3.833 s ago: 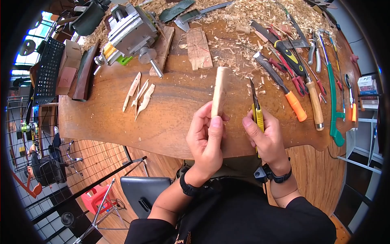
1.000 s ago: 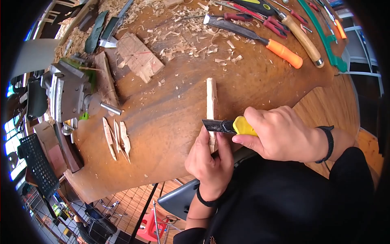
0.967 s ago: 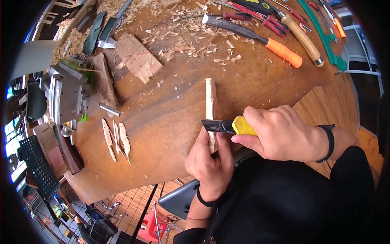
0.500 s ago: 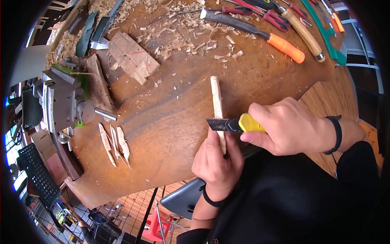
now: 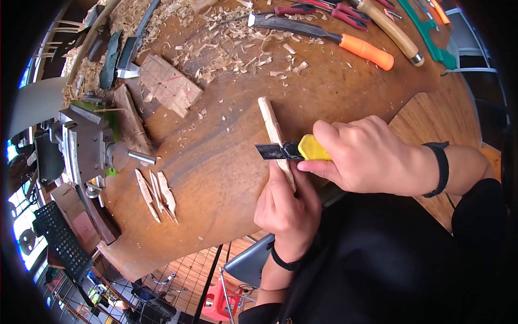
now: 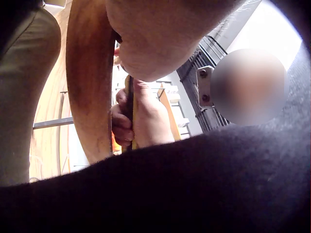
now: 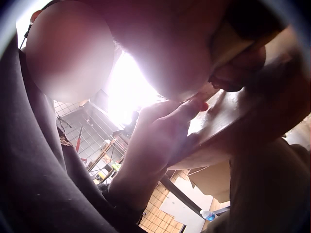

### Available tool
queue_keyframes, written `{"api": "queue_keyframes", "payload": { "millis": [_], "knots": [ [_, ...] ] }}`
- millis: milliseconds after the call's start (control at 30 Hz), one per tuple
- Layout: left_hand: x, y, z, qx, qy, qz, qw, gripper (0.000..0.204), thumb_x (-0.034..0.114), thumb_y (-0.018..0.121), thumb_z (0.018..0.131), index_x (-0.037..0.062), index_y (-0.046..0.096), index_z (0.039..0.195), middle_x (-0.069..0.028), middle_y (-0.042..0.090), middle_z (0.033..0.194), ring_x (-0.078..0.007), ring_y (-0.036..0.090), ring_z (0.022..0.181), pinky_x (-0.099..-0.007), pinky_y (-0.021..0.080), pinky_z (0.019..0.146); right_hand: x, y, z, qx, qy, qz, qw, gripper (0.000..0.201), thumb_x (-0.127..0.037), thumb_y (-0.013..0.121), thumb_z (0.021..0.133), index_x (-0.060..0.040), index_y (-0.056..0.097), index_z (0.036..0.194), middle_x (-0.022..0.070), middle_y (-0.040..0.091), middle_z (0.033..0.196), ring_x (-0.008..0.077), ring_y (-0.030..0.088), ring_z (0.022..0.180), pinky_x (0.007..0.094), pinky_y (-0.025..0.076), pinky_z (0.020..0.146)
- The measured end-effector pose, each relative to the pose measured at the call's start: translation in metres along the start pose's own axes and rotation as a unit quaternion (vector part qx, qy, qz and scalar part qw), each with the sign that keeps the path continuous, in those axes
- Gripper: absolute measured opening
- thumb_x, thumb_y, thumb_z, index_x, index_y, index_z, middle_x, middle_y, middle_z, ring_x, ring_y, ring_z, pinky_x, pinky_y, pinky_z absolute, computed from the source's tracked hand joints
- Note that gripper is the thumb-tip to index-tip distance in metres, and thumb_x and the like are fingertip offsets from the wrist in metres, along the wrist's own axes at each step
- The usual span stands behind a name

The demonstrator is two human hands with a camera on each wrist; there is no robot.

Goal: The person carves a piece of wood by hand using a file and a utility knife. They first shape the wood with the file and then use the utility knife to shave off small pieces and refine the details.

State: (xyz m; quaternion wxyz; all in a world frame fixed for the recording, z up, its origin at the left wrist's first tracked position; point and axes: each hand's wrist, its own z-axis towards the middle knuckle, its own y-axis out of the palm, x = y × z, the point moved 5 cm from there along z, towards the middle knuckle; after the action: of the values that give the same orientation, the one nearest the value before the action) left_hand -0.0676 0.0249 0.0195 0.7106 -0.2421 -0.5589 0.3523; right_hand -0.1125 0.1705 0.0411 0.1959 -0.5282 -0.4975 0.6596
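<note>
My left hand (image 5: 288,210) pinches the lower end of a pale wooden stick (image 5: 270,119), whose far end points up and slightly left over the table. My right hand (image 5: 372,156) grips a yellow-handled knife (image 5: 314,149); its dark, wide blade lies across the stick just above the left fingertips. In the left wrist view the right hand (image 6: 150,119) appears behind the table edge, curled round the handle. The right wrist view shows the left hand (image 7: 158,136) in dim light; the stick's contact with the blade cannot be made out there.
Several small carved pieces (image 5: 156,195) lie left on the table (image 5: 216,178). Behind them stand a metal vise (image 5: 86,135) and a marked wooden board (image 5: 170,85). Shavings (image 5: 232,48), an orange-handled chisel (image 5: 367,52) and other tools lie at the back.
Since the oldest frame, the knife has come across the stick, held from the right. In the last half second the stick's top has tilted left, and both hands have shifted slightly left in view.
</note>
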Motion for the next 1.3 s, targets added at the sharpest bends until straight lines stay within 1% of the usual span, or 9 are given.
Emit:
{"api": "queue_keyframes", "payload": {
  "millis": [167,233,300,367,500,833,900,1200,1300],
  "knots": [
    [0.004,-0.005,-0.004,0.002,-0.011,-0.003,1.000,0.024,0.009,0.068,0.099,-0.0053,0.069,0.118,-0.0140,0.068,0.071,-0.0216,0.066,0.055,-0.0319,0.048,0.052,0.010,-0.007,0.012,0.083,0.058,-0.063,0.993,0.046,-0.044,0.063,0.101,-0.0025,0.054,0.083,0.0153,0.058,0.051,0.0345,0.065,0.047,0.0419,0.052,0.043],
    [-0.005,-0.008,-0.001,0.001,-0.130,-0.078,0.988,0.022,0.009,0.067,0.100,-0.0050,0.069,0.116,-0.0110,0.069,0.071,-0.0155,0.065,0.055,-0.0298,0.048,0.052,0.009,-0.005,0.006,0.030,0.013,-0.038,0.999,0.047,-0.044,0.063,0.101,-0.0024,0.054,0.082,0.0154,0.058,0.050,0.0354,0.065,0.048,0.0427,0.052,0.044],
    [-0.007,-0.004,0.000,0.012,-0.104,-0.070,0.992,0.021,0.009,0.067,0.100,-0.0054,0.069,0.115,-0.0100,0.070,0.071,-0.0128,0.063,0.055,-0.0284,0.047,0.052,0.011,-0.009,-0.004,0.028,0.004,-0.021,0.999,0.049,-0.045,0.062,0.101,-0.0022,0.053,0.081,0.0164,0.056,0.049,0.0378,0.064,0.048,0.0444,0.052,0.044],
    [-0.005,0.000,-0.001,0.041,-0.015,-0.053,0.998,0.027,0.003,0.070,0.095,-0.0083,0.067,0.119,-0.0135,0.066,0.069,-0.0266,0.064,0.051,-0.0349,0.049,0.049,0.012,-0.008,-0.013,-0.054,0.014,0.016,0.998,0.046,-0.044,0.066,0.099,-0.0022,0.052,0.086,0.0184,0.061,0.060,0.0404,0.063,0.053,0.0471,0.048,0.048],
    [-0.001,0.001,0.001,0.026,0.023,-0.021,0.999,0.030,0.004,0.072,0.093,-0.0104,0.067,0.120,-0.0161,0.067,0.069,-0.0271,0.064,0.052,-0.0355,0.049,0.049,0.012,-0.007,-0.012,-0.075,-0.002,0.011,0.997,0.046,-0.044,0.066,0.099,-0.0026,0.052,0.087,0.0176,0.061,0.061,0.0405,0.063,0.053,0.0472,0.049,0.049],
    [-0.001,-0.003,0.002,-0.028,-0.033,-0.021,0.999,0.030,0.005,0.073,0.093,-0.0094,0.068,0.119,-0.0129,0.062,0.064,-0.0256,0.061,0.048,-0.0357,0.046,0.046,-0.001,0.003,0.007,0.012,0.008,-0.002,1.000,0.046,-0.045,0.064,0.100,-0.0041,0.052,0.083,0.0139,0.058,0.051,0.0327,0.065,0.047,0.0400,0.053,0.045],
    [-0.003,-0.003,0.003,-0.021,-0.057,-0.051,0.997,0.021,0.009,0.069,0.099,-0.0067,0.069,0.113,-0.0107,0.065,0.065,-0.0088,0.060,0.054,-0.0259,0.044,0.050,-0.003,0.003,0.007,0.027,0.013,-0.020,0.999,0.046,-0.044,0.063,0.101,-0.0037,0.053,0.082,0.0137,0.059,0.051,0.0315,0.065,0.047,0.0390,0.053,0.045],
    [-0.004,-0.006,0.004,0.007,-0.113,-0.137,0.984,0.020,0.013,0.065,0.103,-0.0047,0.069,0.110,-0.0080,0.070,0.070,-0.0080,0.062,0.062,-0.0269,0.049,0.057,-0.002,-0.002,-0.011,0.006,0.051,-0.017,0.999,0.048,-0.045,0.060,0.102,-0.0019,0.055,0.083,0.0140,0.059,0.051,0.0328,0.067,0.049,0.0404,0.054,0.045],
    [-0.003,-0.004,0.003,-0.008,-0.086,-0.105,0.991,0.019,0.013,0.065,0.103,-0.0043,0.070,0.109,-0.0083,0.068,0.068,-0.0073,0.061,0.061,-0.0255,0.048,0.056,0.001,-0.003,-0.011,-0.012,0.063,-0.031,0.997,0.048,-0.044,0.060,0.102,-0.0009,0.057,0.083,0.0160,0.061,0.054,0.0344,0.068,0.051,0.0420,0.055,0.046]
  ]
}}
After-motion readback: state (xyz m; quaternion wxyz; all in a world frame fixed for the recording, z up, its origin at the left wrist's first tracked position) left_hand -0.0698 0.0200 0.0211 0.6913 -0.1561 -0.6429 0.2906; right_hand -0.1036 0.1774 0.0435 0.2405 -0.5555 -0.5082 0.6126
